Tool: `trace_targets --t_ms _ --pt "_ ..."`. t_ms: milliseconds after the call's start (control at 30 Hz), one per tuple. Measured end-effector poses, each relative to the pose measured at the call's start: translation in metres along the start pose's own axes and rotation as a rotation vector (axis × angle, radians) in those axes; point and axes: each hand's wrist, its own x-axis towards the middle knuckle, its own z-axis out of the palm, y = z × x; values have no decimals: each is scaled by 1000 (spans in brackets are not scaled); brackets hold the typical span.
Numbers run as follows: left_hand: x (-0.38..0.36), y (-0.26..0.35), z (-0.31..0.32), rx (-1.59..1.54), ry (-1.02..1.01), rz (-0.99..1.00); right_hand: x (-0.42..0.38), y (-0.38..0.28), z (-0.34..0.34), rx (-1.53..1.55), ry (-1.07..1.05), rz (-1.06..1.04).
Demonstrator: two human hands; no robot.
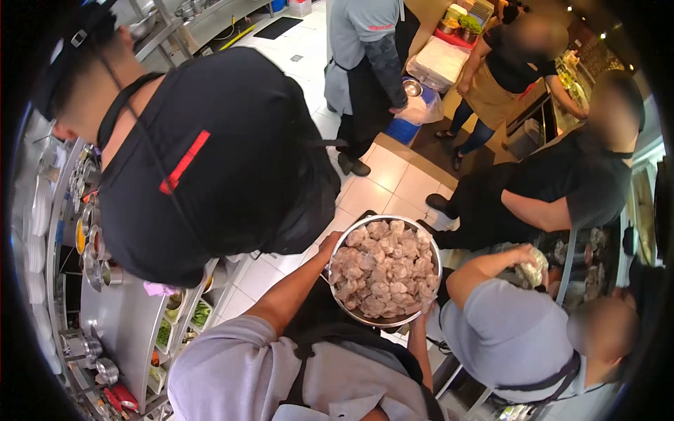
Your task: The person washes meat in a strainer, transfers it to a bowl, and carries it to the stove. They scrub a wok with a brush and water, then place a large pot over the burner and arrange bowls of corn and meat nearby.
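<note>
A large round metal pan [385, 272] full of pale, lumpy pieces, perhaps raw meat, is held in front of my body. My left hand [328, 247] grips its left rim, with the fingers partly hidden behind the edge. On the lower right side, my right hand [423, 312] holds the rim, mostly covered by the pan. The pan hangs above the tiled floor, roughly level.
A person in black [217, 161] stands close on the left, by a counter [116, 316] with food containers. A person in grey [502, 330] is close on the right, holding a wrapped item. Several people stand ahead on the tiled floor [390, 165], near a blue bin [402, 130].
</note>
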Motion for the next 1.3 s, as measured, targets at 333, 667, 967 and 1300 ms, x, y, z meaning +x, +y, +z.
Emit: trace_targets --t_ms 333,667,967,1300 --pt "38 46 -15 156 -92 -161 -5 -9 21 -320 119 -17" --pt "-42 48 -36 82 134 -143 -21 -89 16 -684 65 147" --pt "-147 35 -21 -237 401 -43 34 -201 -3 -974 -11 311" --pt "-224 29 33 -316 470 -333 95 -297 -3 -1331 -106 474"
